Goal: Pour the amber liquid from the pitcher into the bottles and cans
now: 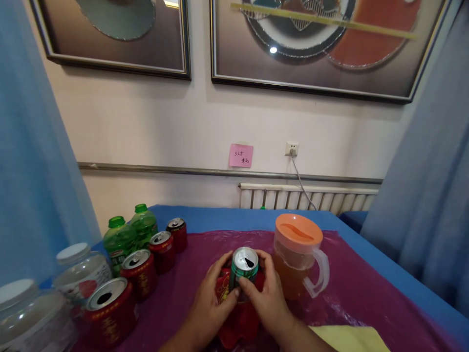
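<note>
A slim green drink can (pixel 238 276) with an opened silver top stands upright between my hands, near the front of the table. My left hand (pixel 215 298) curves round its left side, thumb at the front. From the right, my right hand (pixel 269 293) closes on it, its thumb across the can's face. Under and behind the can is a red object with gold marks (pixel 240 325); the hands hide much of it, and I cannot tell its kind. To the right of my right hand stands a clear pitcher (pixel 289 274) of amber liquid with an orange lid (pixel 298 230).
Several opened red cans (pixel 137 276) form a row on the left. Beside them are two green bottles (pixel 119 239) and two clear jars (pixel 82 274) with white lids. A yellow cloth (pixel 348 338) lies front right on purple plastic sheeting (pixel 351 278) over the blue-covered table.
</note>
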`<move>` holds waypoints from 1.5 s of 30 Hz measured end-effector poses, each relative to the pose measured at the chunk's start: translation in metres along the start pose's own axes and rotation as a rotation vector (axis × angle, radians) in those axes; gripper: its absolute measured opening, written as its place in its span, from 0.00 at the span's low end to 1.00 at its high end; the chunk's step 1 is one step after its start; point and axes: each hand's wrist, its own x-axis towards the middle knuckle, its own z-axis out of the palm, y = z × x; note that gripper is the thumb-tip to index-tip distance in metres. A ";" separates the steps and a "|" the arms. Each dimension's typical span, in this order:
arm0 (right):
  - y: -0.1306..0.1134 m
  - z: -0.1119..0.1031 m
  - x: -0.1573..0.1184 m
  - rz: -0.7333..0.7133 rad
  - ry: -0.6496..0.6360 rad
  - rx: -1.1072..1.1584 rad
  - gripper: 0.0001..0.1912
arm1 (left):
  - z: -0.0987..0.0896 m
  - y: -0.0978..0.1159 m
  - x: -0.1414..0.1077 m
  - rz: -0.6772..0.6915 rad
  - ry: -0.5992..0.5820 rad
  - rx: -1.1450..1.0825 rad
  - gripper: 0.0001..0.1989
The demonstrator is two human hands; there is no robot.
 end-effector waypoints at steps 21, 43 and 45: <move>-0.053 -0.056 -0.035 -0.456 0.061 -0.449 0.33 | -0.009 0.025 0.020 -0.133 0.155 0.240 0.31; 0.002 -0.152 0.031 0.231 0.727 -0.084 0.30 | -0.004 0.016 0.019 -0.096 0.148 0.285 0.32; 0.006 -0.160 0.043 0.216 0.718 -0.054 0.31 | -0.004 0.017 0.018 -0.097 0.139 0.297 0.32</move>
